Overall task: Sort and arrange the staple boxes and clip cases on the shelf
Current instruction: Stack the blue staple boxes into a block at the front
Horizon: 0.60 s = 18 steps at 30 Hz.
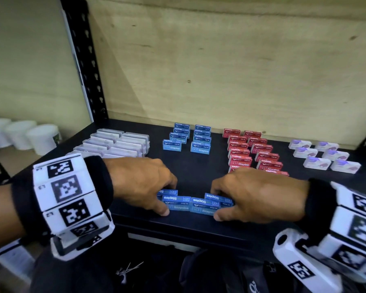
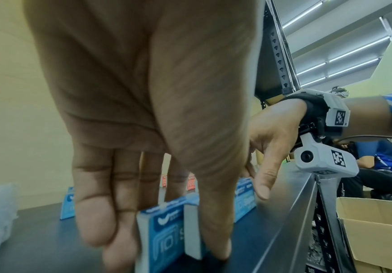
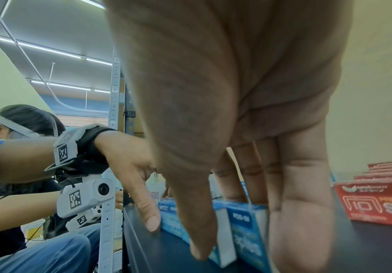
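Four blue staple boxes (image 1: 195, 203) stand at the shelf's (image 1: 199, 170) front edge. The left hand (image 1: 143, 182) pinches the left pair, the right hand (image 1: 258, 195) the right pair, fingers behind and thumbs in front. Behind them stand blue rows (image 1: 187, 138).

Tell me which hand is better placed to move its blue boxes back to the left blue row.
Probably left. The left hand holds blue staple boxes almost straight in front of the left blue row; the right hand sits nearer the red boxes.
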Available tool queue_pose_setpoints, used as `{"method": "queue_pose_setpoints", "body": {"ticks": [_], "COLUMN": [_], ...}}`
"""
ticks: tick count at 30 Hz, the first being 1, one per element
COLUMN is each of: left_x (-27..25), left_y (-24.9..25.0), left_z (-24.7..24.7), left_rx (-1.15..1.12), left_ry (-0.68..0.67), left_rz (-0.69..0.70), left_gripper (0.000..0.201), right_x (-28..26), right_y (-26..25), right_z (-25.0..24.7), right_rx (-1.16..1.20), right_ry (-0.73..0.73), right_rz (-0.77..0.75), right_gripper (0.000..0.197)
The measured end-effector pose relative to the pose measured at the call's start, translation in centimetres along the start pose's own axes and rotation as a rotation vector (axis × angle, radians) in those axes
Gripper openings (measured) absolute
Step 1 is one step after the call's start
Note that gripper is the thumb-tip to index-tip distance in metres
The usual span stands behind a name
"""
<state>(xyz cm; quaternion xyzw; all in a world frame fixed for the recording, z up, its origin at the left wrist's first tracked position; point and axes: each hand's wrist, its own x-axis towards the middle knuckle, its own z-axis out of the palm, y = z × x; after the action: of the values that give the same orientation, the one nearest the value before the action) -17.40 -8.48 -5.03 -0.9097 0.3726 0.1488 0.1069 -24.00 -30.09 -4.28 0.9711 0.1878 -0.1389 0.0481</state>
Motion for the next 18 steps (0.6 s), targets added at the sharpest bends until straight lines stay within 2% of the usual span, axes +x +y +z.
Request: {"method": "queue_pose_setpoints", "body": {"ticks": [18], "left_x": [1.1], "left_y": [1.6], "left_z": [-0.9], "left_rx": [-0.039], "left_ry": [0.034], "left_rz": [0.029], "left_gripper": [0.040], "right_x": [1.2], "right_y": [-1.3], "right_z": [0.0], "right_rx": [0.036], "right_ry": [0.020], "right_rz": [-0.020], "right_gripper": [0.033]}}
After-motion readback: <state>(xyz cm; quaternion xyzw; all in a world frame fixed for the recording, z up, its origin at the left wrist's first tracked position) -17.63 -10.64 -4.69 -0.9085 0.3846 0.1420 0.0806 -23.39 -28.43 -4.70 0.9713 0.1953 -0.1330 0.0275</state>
